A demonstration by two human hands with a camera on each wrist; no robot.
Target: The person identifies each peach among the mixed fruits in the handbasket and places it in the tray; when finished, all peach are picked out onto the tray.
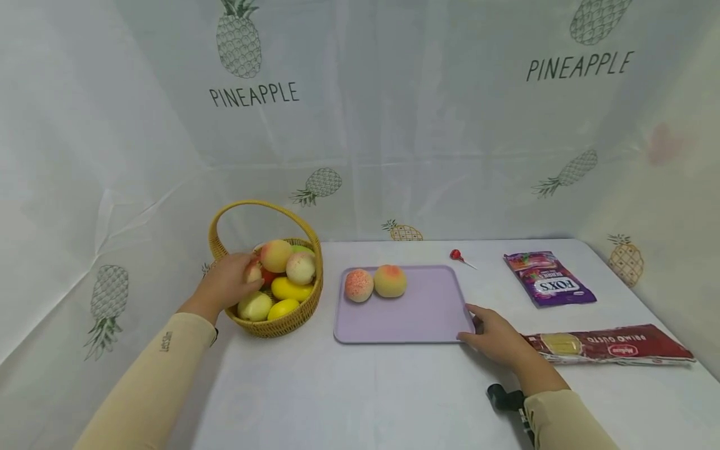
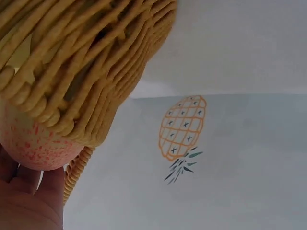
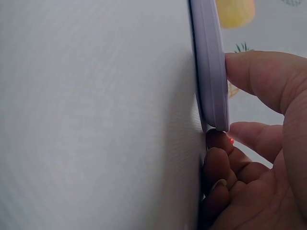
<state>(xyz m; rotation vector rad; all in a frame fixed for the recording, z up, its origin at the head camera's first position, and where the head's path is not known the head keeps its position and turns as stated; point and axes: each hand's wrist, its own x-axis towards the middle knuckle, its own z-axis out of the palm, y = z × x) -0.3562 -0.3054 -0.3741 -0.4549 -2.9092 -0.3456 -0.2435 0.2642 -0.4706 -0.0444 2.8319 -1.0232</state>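
Note:
At the left, my left hand (image 1: 229, 279) reaches over the rim of a wicker basket (image 1: 292, 322). Its fingers hold a pale peach with red speckles (image 2: 43, 148), partly hidden by the hand in the head view. Around it in the basket lie a yellow-orange peach (image 1: 276, 256), a whitish peach (image 1: 300, 268), yellow lemons (image 1: 284, 309) and a pale green-yellow fruit (image 1: 255, 306). My right hand (image 1: 495, 334) grips the right edge of a lilac tray (image 1: 416, 319), thumb on the rim and fingers near its corner. A speckled peach (image 1: 359, 285) and an orange-yellow peach (image 1: 390, 281) sit on the tray.
A red lollipop (image 1: 456, 254) lies behind the tray. To the right are a purple candy bag (image 1: 548, 279) and, nearer, a long red pasta packet (image 1: 613, 345) beside my right forearm. The basket's tall handle (image 1: 259, 204) arches above the fruit. A pineapple-print curtain (image 1: 394, 125) hangs behind.

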